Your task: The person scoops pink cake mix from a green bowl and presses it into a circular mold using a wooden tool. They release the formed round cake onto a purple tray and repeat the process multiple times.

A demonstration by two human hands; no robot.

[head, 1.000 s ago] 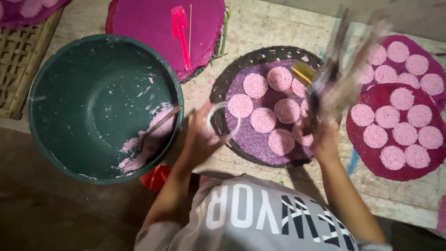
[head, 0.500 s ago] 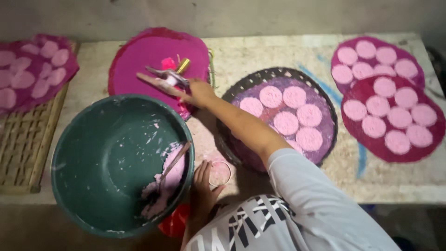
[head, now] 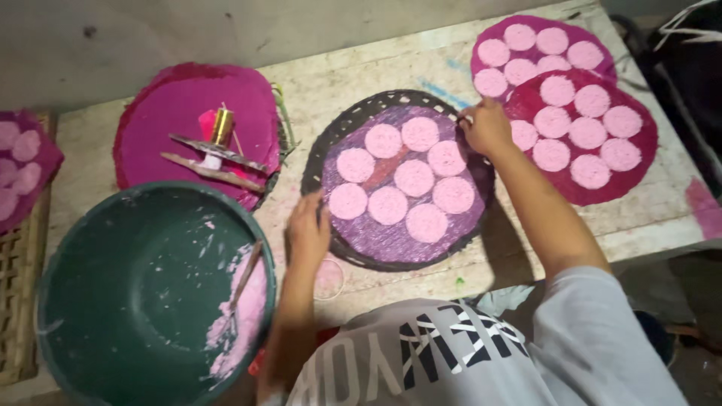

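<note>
Two hands are yours here, both on one round tray. Starting at your far left, a magenta mat bearing pale pink discs sits on a slatted bamboo rack; it is cut off by the frame, so you cannot count its discs. Next comes the big dark green basin, smooth-walled, smeared with pink paste, a thin stick leaning in it. Behind it lies a bare magenta mat, rough-edged, carrying a gold-topped spool and two flat wooden blades. Your left hand rests palm down with fingers curled over the near-left rim of the dark woven tray; beside your wrist a thin clear ring lies on the scuffed bench. The tray sits mid-bench, lined with a glittery purple mat holding eight round, matte pink discs. Your right hand pinches the tray's far-right rim, fingers closed on its edge. To the right, a crimson mat carries eight discs, overlapping a magenta mat with six.
</note>
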